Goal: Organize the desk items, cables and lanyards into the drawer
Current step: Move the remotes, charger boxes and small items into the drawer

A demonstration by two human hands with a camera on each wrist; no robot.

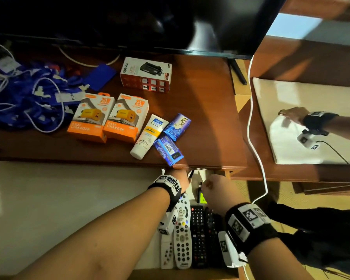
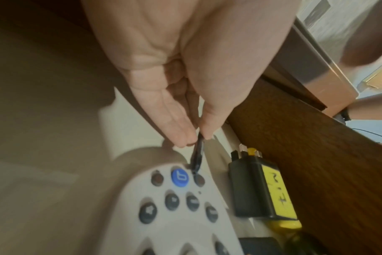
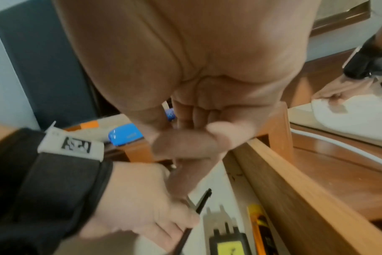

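The drawer [image 1: 190,274] stands open below the desk edge, with a white remote [image 1: 182,235] and a black remote [image 1: 198,233] lying in it. My left hand [image 2: 197,138] reaches in under the desk edge and pinches a thin black cable [image 2: 196,155] above the white remote [image 2: 181,215]. My right hand [image 1: 207,183] hovers beside it over the drawer, fingers curled with the thumb across, and I see nothing in it. Blue lanyards [image 1: 28,98] and white cables [image 1: 49,126] lie heaped on the desk's left.
Two orange charger boxes [image 1: 91,118], a white and red box [image 1: 147,74], a cream tube [image 1: 148,136] and two soap packs [image 1: 177,126] sit on the desk. A black adapter with a yellow label [image 2: 257,189] lies in the drawer. Another hand [image 1: 291,116] touches a white cloth at right.
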